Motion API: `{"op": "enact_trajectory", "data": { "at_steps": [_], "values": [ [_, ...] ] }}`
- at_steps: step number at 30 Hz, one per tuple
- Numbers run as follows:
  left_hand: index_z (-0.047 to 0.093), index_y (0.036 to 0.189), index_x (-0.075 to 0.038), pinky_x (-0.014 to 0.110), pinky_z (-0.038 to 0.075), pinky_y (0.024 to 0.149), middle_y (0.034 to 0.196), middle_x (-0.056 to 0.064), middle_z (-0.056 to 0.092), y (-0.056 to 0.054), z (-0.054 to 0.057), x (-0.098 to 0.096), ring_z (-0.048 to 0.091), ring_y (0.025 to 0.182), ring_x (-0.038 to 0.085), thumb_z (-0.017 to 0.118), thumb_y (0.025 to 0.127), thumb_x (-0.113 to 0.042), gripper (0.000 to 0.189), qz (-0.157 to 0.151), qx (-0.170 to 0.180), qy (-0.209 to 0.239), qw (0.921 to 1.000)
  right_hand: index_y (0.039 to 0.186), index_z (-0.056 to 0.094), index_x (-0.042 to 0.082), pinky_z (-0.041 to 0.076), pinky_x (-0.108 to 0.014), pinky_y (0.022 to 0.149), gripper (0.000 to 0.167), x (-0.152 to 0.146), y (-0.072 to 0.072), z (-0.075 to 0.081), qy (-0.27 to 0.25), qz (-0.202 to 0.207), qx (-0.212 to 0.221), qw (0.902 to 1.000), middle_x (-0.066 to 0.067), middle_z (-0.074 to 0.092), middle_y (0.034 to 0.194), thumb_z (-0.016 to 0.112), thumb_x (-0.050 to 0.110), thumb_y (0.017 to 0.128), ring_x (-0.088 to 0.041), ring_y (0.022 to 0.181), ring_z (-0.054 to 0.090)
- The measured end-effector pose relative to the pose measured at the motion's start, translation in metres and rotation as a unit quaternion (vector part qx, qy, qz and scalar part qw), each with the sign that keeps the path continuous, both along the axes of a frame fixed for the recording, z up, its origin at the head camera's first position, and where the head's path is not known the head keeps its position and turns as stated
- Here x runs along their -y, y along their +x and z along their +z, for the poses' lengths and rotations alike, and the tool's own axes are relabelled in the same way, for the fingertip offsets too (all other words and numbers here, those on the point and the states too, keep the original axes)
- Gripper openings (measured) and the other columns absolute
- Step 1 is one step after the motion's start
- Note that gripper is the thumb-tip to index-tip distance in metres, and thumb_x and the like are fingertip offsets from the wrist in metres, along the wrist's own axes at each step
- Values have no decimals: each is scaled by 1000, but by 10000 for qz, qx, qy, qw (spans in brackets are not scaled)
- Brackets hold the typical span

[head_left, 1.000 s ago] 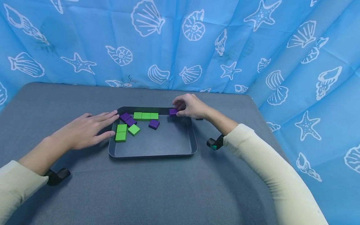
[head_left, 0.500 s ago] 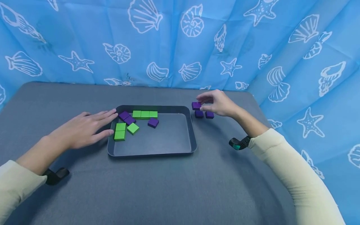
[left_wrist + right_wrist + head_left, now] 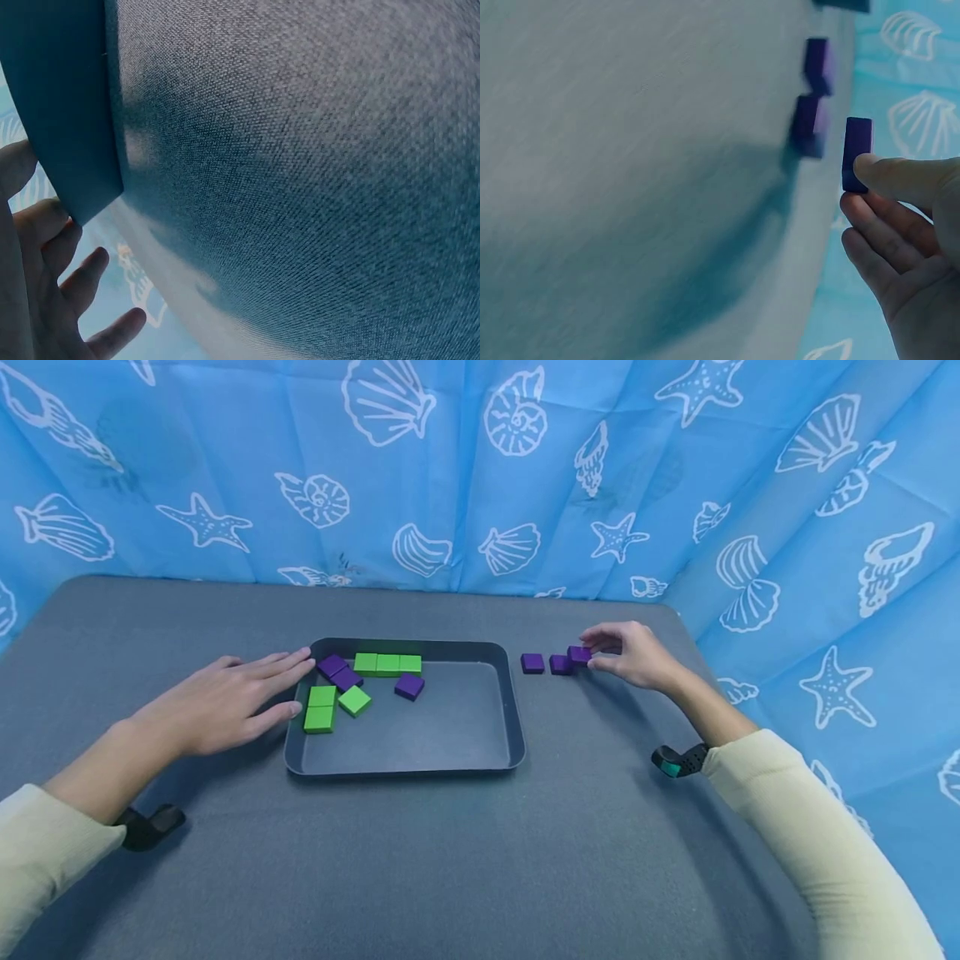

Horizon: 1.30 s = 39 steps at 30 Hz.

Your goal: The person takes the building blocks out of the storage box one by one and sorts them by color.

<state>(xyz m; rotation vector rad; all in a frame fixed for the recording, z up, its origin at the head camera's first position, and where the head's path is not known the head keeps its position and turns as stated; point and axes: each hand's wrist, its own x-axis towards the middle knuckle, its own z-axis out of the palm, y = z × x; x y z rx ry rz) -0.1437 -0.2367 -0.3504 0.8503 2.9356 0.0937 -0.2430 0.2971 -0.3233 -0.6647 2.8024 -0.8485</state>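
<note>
The right hand (image 3: 633, 653) pinches a purple block (image 3: 579, 655) between thumb and fingertips, raised above the table (image 3: 420, 860); holding it by one end seems meant to leave the rest uncovered. The left hand (image 3: 240, 700) lies flat with its fingers extended, gripping nothing, fingertips against the near side of the tray (image 3: 435, 735), probably to steady it.

Just left of the right hand, two more purple blocks (image 3: 560, 665) rest on the table with a small gap between them, the lifted one roughly continuing their line.

The tray sits between the hands. By the left thumb is a green pair (image 3: 321, 709); past the fingertips, a slanted purple pair (image 3: 340, 673) meets a row of three green blocks (image 3: 387, 665). A turned green block (image 3: 355, 701) and a lone purple block (image 3: 409, 687) lie farther toward the right hand.

The blocks are flat, squarish and smooth; the tray is dark, round-cornered, perhaps metal. Under both hands the grey surface shows a woven grain, and beyond them hangs a creased blue curtain (image 3: 247, 435) with white shells and starfish.
</note>
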Motion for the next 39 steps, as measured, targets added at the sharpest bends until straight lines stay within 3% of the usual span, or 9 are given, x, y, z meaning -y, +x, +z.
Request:
{"op": "enact_trajectory", "data": {
  "at_steps": [6, 14, 31, 39],
  "values": [
    [31, 157, -10, 69, 33, 104, 161, 14, 30, 0, 0, 1, 38, 142, 38, 46, 103, -49, 68, -7, -35, 33, 10000, 128, 58, -11, 46, -54, 100, 41, -18, 1, -13, 231, -168, 80, 9996, -28, 63, 123, 68, -6, 89, -41, 115, 60],
    [32, 156, -9, 69, 33, 103, 160, 15, 31, 0, 1, 0, 40, 140, 38, 46, 103, -50, 69, -6, -38, 26, 10000, 127, 59, -10, 46, -54, 99, 39, -26, 0, -29, 148, -346, 83, 9993, -28, 62, 123, 68, -6, 90, -41, 114, 61],
    [32, 156, -7, 70, 34, 102, 159, 18, 31, 1, 0, -1, 44, 137, 41, 46, 103, -48, 69, 17, -16, 38, 10000, 128, 58, -9, 46, -54, 101, 40, -23, -3, -29, 386, -340, 105, 9986, -28, 62, 124, 67, -4, 90, -40, 114, 60],
    [32, 156, -7, 70, 35, 102, 159, 19, 32, -1, 0, -2, 45, 136, 41, 46, 103, -49, 69, -32, -7, -19, 10000, 134, 55, -9, 44, -57, 102, 51, -17, -2, -21, 796, 36, 130, 9967, -28, 59, 131, 73, 1, 87, -43, 119, 58]
  ]
}}
